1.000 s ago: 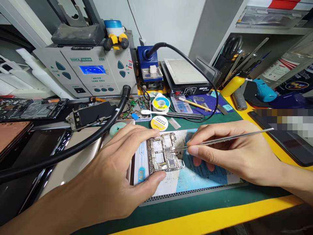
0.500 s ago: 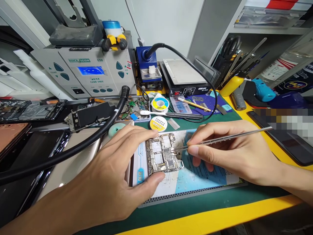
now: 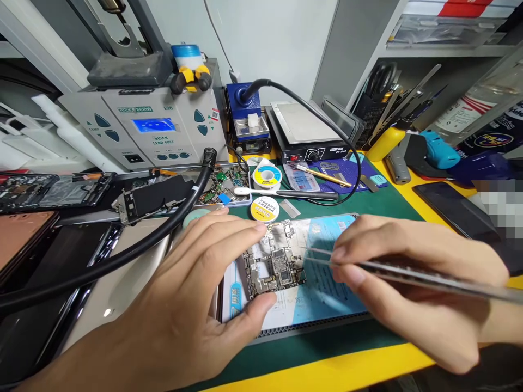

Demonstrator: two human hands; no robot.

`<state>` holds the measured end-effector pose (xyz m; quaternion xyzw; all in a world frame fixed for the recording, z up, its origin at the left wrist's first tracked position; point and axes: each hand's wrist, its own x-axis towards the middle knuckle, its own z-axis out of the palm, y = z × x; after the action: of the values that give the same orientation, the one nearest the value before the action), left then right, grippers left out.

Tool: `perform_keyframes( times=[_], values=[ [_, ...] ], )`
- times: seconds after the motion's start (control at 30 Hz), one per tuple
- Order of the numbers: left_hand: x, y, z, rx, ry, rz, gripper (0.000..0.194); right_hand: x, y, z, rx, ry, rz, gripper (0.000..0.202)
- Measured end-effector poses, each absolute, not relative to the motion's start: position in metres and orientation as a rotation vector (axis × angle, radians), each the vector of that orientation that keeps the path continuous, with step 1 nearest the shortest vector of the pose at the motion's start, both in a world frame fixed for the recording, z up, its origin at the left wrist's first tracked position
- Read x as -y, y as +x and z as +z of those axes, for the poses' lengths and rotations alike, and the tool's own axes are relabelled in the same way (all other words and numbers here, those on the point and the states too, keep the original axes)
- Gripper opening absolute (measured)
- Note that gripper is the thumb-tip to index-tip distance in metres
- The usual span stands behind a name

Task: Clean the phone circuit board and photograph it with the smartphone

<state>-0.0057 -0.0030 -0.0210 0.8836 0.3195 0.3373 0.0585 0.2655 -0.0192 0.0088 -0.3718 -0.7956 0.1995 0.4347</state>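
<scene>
My left hand (image 3: 196, 283) grips a phone circuit board (image 3: 281, 267) by its edges, fingertips at the far edge and thumb at the near one. The board has cut-out openings and a dense chip area, and the hand covers part of its left side. Over to the right, my right hand (image 3: 408, 283) pinches metal tweezers (image 3: 392, 270) between thumb and fingers. The two tweezer tips stand slightly apart, close to the board's right edge; whether they touch it I cannot tell. Under the board lies a blue-and-white printed pad (image 3: 322, 305).
Behind the pad sit a round tin (image 3: 265, 209), a solder spool (image 3: 267, 177) and a brush (image 3: 306, 194). A thick black hose (image 3: 134, 237) crosses the left side from the hot-air station (image 3: 155, 125). A heating plate (image 3: 310, 130) stands behind; a phone (image 3: 445, 218) lies right.
My right hand has moved right and closer to me. The tweezers have swung so their rear end points down to the right, and their tips have shifted right. My left hand keeps its grip.
</scene>
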Motion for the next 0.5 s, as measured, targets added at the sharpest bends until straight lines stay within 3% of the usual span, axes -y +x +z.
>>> perform_keyframes(
  times=[0.5],
  values=[
    [0.007, -0.004, -0.015, -0.941, 2.899, 1.023, 0.052, 0.020, 0.269, 0.003, 2.291, -0.698, 0.391, 0.026]
  ],
)
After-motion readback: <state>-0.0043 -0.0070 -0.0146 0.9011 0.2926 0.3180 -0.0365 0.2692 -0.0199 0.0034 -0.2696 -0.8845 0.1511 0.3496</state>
